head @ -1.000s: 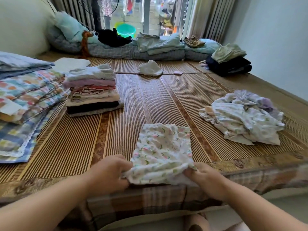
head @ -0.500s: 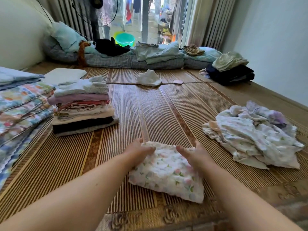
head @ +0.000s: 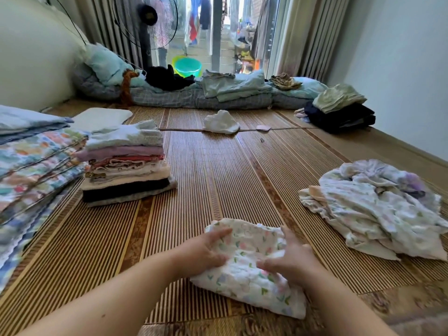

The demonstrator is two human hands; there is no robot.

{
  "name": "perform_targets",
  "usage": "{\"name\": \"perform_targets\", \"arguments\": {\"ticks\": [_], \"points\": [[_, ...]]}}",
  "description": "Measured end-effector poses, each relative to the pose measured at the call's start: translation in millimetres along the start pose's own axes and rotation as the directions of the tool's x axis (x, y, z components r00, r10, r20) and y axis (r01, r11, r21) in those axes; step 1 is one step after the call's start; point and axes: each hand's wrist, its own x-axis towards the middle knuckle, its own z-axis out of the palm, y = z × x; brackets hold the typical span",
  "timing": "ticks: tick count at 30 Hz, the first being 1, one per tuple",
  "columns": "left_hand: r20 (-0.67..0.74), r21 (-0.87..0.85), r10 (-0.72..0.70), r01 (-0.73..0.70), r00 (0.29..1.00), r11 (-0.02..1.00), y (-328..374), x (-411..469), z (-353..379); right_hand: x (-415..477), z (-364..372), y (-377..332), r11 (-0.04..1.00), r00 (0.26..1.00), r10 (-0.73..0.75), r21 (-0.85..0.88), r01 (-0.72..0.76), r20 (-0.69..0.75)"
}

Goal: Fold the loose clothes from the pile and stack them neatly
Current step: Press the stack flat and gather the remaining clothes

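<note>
Hands meet on a folded floral cloth [head: 252,270] at 6 o'clock, low on the striped bamboo mat [head: 218,180]. The left hand [head: 206,251] lies on the cloth's 9 o'clock edge, spread wide, with fingers reaching toward 1 o'clock and the thumb lower down, pressing the fabric flat. The right hand [head: 291,260] lies on the 3 o'clock side, also spread, its thumb pointing to 12 and its fingers stretched toward 9. The cotton puckers a little between the two hands. Neither hand lifts the cloth, which rests fully on the mat, a white piece printed with small pink, blue and green shapes.

At 3 o'clock, well apart from the cloth, sits the loose pile [head: 378,212], a crumpled heap of pale floral pieces with a lilac one near its top. At 10 o'clock stands the folded stack [head: 126,163], pale layers on top, pink and red beneath, and black and grey at the bottom. Just beside it, at 9 o'clock, patterned bedding [head: 31,170] is heaped in layers. At 12 o'clock a small white garment [head: 221,122] lies alone on the mat, with rolled quilts [head: 194,98] behind it and a standing fan [head: 145,20] beyond. At 1 o'clock, near the wall, a dark bundle [head: 339,116] carries a green piece on top.
</note>
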Motion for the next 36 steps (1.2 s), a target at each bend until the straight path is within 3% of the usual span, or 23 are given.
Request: {"name": "perform_targets", "arguments": {"ticks": [3,9,14,18,21,24,28,31,36], "points": [[-0.016,-0.074,-0.028,0.027,0.999,0.997,-1,-8,10,-12,4,4,0.980,0.993,-0.073,0.190,0.054,0.091],[-0.046,-0.128,-0.027,0.021,0.999,0.992,-4,-32,15,-37,3,1,0.957,0.946,-0.214,0.248,0.153,0.244],[-0.124,-0.234,0.078,-0.105,0.989,0.967,10,-65,-18,-50,-6,-24,0.885,0.890,-0.383,0.376,0.276,0.248],[-0.288,-0.232,0.187,-0.258,0.939,0.938,24,-89,-81,-49,-24,-101,0.801,0.839,-0.519,0.437,0.410,0.164],[-0.391,-0.169,0.244,-0.330,0.887,0.929,32,-100,-142,-37,-32,-175,0.778,0.798,-0.590,0.354,0.519,0.125],[-0.545,0.037,0.263,-0.290,0.796,0.956,38,-99,-205,-16,-32,-252,0.749,0.751,-0.655,0.216,0.627,0.090],[-0.692,0.159,0.259,-0.207,0.674,0.965,36,-79,-283,30,-17,-340,0.699,0.694,-0.714,0.167,0.695,0.097],[-0.732,0.169,0.225,-0.148,0.643,0.974,28,-55,-330,73,-3,-389,0.692,0.686,-0.721,0.154,0.706,0.099],[-0.728,0.037,0.137,-0.161,0.672,0.986,5,-8,-380,147,28,-434,0.706,0.695,-0.707,0.075,0.704,0.130]]}}
